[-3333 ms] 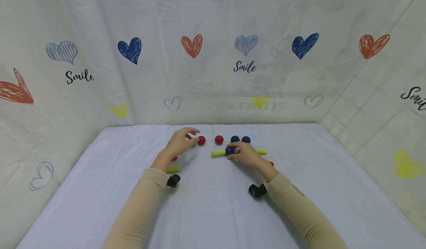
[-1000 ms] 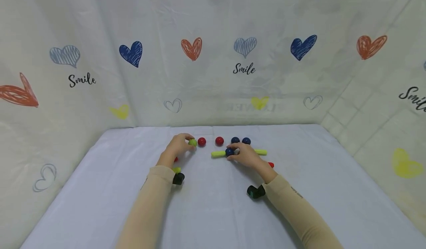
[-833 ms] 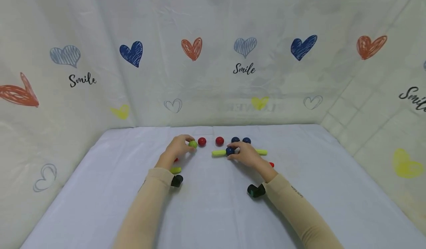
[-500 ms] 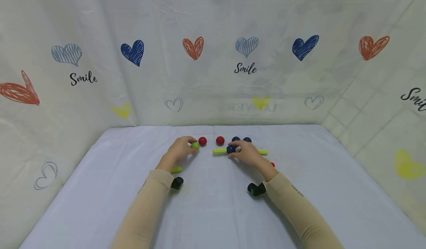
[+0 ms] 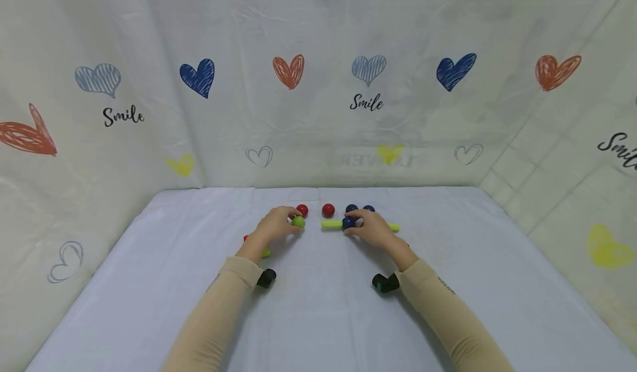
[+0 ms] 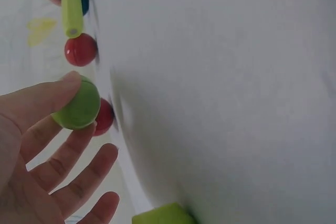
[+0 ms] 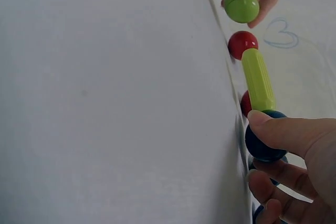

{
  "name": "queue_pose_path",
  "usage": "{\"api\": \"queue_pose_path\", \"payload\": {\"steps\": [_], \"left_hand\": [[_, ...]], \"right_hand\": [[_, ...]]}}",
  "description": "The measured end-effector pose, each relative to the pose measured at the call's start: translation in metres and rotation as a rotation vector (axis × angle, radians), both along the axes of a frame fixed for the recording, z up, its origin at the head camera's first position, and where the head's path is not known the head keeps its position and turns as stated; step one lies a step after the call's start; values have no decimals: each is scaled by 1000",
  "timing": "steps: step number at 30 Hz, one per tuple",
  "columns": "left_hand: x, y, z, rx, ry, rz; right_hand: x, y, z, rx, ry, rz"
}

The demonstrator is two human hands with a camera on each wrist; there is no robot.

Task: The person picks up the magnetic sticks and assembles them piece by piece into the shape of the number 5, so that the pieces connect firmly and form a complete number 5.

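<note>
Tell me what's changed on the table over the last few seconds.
The left hand picked up a green ball and carried it right, toward the green stick. The right hand kept gripping the blue ball on that stick. The two red balls stayed put.

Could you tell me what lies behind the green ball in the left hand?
Behind the green ball, farther up the table, sits a red ball, seemingly apart from it. The left hand pinches the green ball, and its fingers cover part of the ball's near side.
</note>
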State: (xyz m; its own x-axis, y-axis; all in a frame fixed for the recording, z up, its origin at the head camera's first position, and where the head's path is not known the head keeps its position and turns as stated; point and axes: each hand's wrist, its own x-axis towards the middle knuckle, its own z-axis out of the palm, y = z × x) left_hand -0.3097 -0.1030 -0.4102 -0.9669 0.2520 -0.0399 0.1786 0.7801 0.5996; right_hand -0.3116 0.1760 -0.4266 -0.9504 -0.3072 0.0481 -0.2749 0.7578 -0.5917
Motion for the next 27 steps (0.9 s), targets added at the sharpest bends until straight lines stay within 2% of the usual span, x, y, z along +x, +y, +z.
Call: {"api": "queue_pose_path", "payload": {"steps": [7, 15, 27], "left_hand": [[3, 10, 1, 11, 7, -18], [1, 20, -4, -12, 16, -60], [3, 26, -4, -32, 22, -70]], "right_hand": [[-2, 1, -1, 2, 1, -15], [-1, 2, -2, -17, -5, 7], [0, -1, 0, -15, -2, 16]]}}
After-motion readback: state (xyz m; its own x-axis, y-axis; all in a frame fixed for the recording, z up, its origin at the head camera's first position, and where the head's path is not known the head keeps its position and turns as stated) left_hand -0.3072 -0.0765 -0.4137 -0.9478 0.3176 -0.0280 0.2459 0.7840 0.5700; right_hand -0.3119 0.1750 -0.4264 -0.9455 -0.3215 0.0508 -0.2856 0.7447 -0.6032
